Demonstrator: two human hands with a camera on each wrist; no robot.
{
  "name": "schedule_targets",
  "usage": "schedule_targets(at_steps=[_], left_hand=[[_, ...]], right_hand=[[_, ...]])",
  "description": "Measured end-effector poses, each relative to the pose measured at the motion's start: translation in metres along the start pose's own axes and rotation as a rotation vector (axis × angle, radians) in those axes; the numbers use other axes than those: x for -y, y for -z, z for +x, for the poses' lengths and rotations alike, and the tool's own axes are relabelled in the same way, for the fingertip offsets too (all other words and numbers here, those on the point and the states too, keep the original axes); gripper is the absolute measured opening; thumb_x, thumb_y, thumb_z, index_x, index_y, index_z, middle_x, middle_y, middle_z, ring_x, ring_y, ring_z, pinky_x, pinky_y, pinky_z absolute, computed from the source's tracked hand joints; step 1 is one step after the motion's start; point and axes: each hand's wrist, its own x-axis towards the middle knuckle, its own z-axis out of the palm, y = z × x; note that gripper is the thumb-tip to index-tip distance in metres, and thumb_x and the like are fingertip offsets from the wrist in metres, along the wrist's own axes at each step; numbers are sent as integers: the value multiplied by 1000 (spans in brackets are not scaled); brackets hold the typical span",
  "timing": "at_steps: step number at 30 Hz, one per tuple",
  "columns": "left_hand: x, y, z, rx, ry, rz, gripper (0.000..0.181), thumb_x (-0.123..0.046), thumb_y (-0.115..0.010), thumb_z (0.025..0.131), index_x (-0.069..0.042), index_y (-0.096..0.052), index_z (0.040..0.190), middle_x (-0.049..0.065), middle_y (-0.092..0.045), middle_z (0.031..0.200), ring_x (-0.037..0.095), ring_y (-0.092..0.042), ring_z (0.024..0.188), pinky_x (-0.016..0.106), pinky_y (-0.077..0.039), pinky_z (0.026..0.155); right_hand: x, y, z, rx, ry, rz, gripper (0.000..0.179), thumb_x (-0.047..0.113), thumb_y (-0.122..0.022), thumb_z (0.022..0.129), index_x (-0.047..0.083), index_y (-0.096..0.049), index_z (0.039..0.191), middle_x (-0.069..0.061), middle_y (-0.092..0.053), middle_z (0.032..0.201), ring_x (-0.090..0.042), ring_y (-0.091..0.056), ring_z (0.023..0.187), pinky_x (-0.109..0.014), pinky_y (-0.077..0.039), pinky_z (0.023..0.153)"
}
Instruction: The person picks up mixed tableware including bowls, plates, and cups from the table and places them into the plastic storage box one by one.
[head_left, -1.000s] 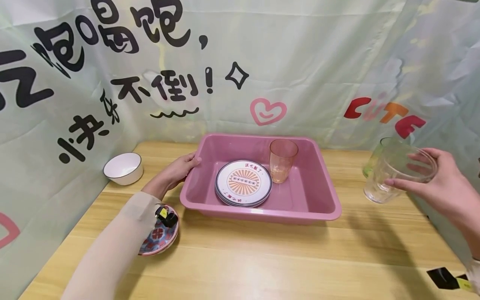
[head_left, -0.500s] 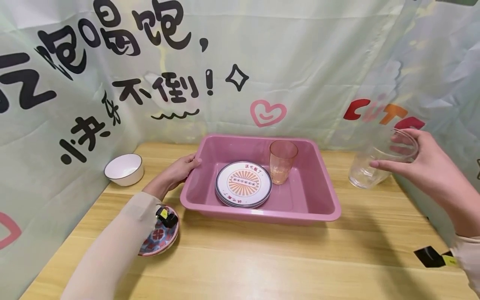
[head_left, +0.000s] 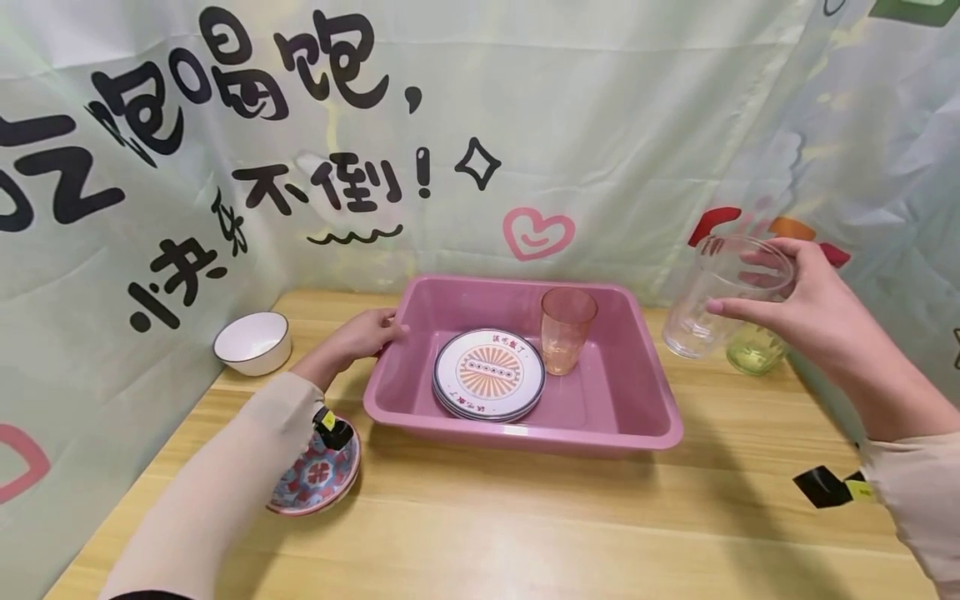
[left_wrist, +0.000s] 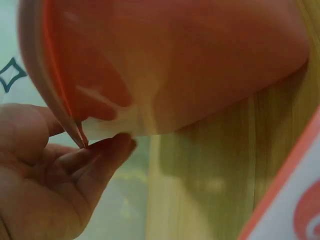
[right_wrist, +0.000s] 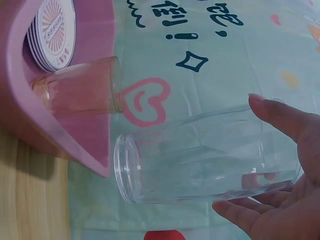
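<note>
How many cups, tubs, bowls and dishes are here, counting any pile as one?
Cups: 3 (clear cup, orange cup, green cup)
Pink tub: 1
Pile of white plates: 1
White bowl: 1
Patterned dish or pile, partly hidden by the left sleeve: 1
Total: 7

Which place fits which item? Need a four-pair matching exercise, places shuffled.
Items
1. clear cup
2. orange cup
3. green cup
4. white bowl

Places
A. inside the tub
B. on the table, left of the tub
C. in the right hand
D. on the table, right of the tub

Pairs: 1-C, 2-A, 3-D, 4-B
</note>
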Motion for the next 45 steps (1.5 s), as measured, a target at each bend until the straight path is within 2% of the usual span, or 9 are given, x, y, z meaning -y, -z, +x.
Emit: schedule_targets(at_steps=[4, 7, 11, 14, 21, 27, 34, 38, 45], left_hand=[[-7, 3, 2, -26, -10, 99, 44, -15, -56, 99, 5, -49, 138, 23, -66, 114, 19, -65, 82, 27, -55, 67], [-13, 6, 2, -19, 5, 88, 44, -12, -56, 98, 4, -48, 138, 25, -63, 120, 24, -67, 90, 31, -58, 72], [-24, 13, 1, 0, 40, 59, 54, -9, -54, 97, 8, -36, 145, 29, -57, 128, 35, -65, 105, 36, -58, 78], [-32, 18, -1, -14, 34, 80, 60, -11, -53, 98, 10, -26, 148, 30, -51, 136, 38, -60, 113, 38, -56, 84], [-60, 14, 2, -93, -67, 61, 56, -23, -56, 101, 4, -38, 146, 22, -48, 142, 35, -55, 120, 43, -51, 95], [-89, -6, 8, -110, -195, 109, 55, -31, -57, 100, -2, -44, 144, 15, -50, 142, 31, -52, 125, 42, -50, 96], [-128, -31, 14, -75, -254, -11, 55, -39, -55, 100, -9, -46, 145, 10, -51, 143, 26, -61, 113, 38, -52, 93], [-146, -45, 18, -50, -296, -40, 56, -43, -52, 101, -11, -46, 146, 8, -52, 142, 24, -61, 113, 36, -52, 93], [-175, -67, 26, -31, -378, -172, 53, -42, -54, 100, -11, -49, 144, 9, -55, 139, 20, -61, 114, 33, -53, 92]], right_hand=[[4, 0, 6, 20, 9, -9, 103, 36, -78, 85, 8, -8, 156, -16, -31, 155, -40, -40, 132, -5, -42, 69], [8, -2, 9, 19, 4, -24, 101, 39, -77, 84, 6, -12, 154, -15, -33, 153, -39, -41, 131, -9, -42, 70], [15, -5, 11, 21, 6, -22, 102, 42, -77, 84, 6, -12, 154, -18, -35, 150, -41, -39, 131, -38, -45, 92], [19, -7, 13, 11, 14, -17, 103, 45, -77, 83, 6, -14, 154, -22, -37, 146, -42, -38, 130, -60, -36, 95], [28, -12, 21, -15, 29, -10, 92, 47, -77, 81, 5, -28, 147, -19, -43, 138, -38, -41, 125, -58, -37, 94], [33, -18, 30, -9, 25, 71, 98, 42, -78, 83, 7, -18, 153, -16, -40, 142, -34, -40, 129, -51, -40, 97], [38, -28, 37, -5, 24, 149, 102, 42, -78, 83, 11, -13, 155, -11, -36, 147, -27, -39, 131, -46, -41, 100], [42, -33, 41, 15, 28, 217, 101, 39, -77, 84, 12, -10, 156, -8, -33, 151, -26, -37, 135, -47, -39, 104], [49, -43, 51, -5, 14, 336, 100, 36, -78, 84, 12, -12, 154, -6, -34, 153, -27, -37, 137, -46, -37, 107]])
